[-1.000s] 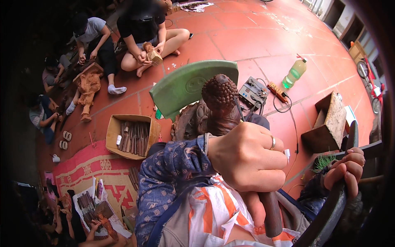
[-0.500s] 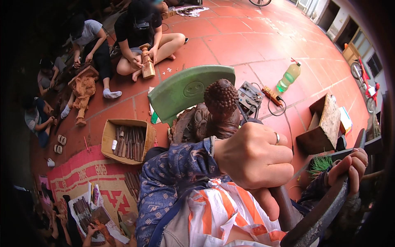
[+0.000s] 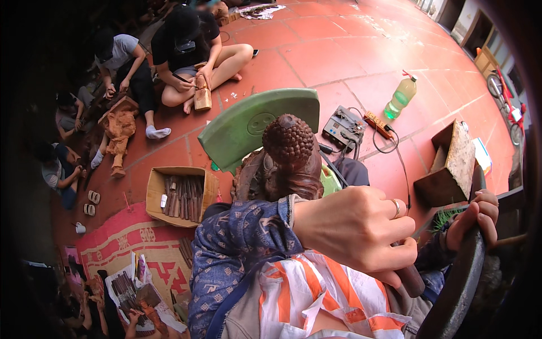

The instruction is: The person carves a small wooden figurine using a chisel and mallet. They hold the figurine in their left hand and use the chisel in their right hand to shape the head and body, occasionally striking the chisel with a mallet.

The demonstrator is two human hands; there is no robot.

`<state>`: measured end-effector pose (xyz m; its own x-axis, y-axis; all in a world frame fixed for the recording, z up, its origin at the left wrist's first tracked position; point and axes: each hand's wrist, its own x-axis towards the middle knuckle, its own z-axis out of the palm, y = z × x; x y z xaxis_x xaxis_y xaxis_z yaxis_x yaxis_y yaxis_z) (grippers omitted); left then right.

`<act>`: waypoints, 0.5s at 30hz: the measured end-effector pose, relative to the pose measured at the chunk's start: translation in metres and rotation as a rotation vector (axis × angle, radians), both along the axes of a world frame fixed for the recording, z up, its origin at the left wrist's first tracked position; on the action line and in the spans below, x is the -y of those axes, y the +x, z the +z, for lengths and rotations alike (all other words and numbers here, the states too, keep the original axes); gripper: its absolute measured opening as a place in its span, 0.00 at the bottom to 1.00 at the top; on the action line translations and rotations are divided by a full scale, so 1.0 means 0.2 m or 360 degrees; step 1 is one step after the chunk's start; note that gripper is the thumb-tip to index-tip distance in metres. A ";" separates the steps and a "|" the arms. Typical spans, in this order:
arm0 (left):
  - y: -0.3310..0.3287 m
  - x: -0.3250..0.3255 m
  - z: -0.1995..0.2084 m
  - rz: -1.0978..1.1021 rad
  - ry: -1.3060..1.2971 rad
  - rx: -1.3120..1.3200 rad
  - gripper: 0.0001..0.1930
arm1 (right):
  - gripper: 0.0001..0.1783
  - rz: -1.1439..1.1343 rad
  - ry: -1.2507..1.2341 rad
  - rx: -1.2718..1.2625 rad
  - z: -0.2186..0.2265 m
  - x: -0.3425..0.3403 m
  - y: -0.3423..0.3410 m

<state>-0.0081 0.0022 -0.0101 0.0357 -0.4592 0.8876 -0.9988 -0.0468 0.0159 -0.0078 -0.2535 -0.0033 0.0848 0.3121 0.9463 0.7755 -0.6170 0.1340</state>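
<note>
The carved wooden head [image 3: 291, 155], with its knobbly curls already shaped, stands just in front of the person, against a green plastic chair [image 3: 248, 121]. Its face is turned away, so how much carving is left is hard to tell. The left hand [image 3: 358, 229] is fisted around a dark handle [image 3: 409, 279]. The right hand [image 3: 474, 217] grips a dark bar [image 3: 457, 285], raised beside it.
</note>
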 end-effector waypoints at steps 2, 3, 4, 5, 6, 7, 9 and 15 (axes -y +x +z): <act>0.01 0.00 0.01 0.0088 0.0012 -0.0015 0.21 | 0.12 0.0056 0.0137 -0.0040 -0.06 -0.02 0.05; 0.02 0.00 0.01 0.0118 0.0008 -0.0020 0.21 | 0.13 0.0061 0.0174 -0.0064 -0.07 -0.03 0.05; 0.02 0.00 0.01 0.0156 -0.0002 -0.0028 0.21 | 0.13 0.0072 0.0212 -0.0087 -0.09 -0.05 0.06; 0.03 0.00 0.01 0.0200 -0.0011 -0.0036 0.21 | 0.13 0.0167 0.0298 -0.0098 -0.11 -0.06 0.09; 0.04 0.01 0.01 0.0231 -0.0021 -0.0048 0.21 | 0.13 0.0180 0.0306 -0.0140 -0.13 -0.06 0.09; 0.05 0.01 0.02 0.0241 0.0033 -0.0078 0.21 | 0.13 0.0197 0.0315 -0.0182 -0.15 -0.05 0.10; 0.05 0.01 0.03 0.0281 0.0093 -0.0101 0.21 | 0.13 0.0228 0.0343 -0.0256 -0.18 -0.06 0.13; 0.06 0.01 0.05 0.0410 0.0136 -0.0171 0.21 | 0.14 0.0415 0.0526 -0.0414 -0.26 -0.10 0.20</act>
<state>0.0030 -0.0007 -0.0011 0.2529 -0.4957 0.8309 -0.9465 -0.3046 0.1063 0.0312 -0.2344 -0.0561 0.2905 0.0413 0.9560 0.8914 -0.3750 -0.2546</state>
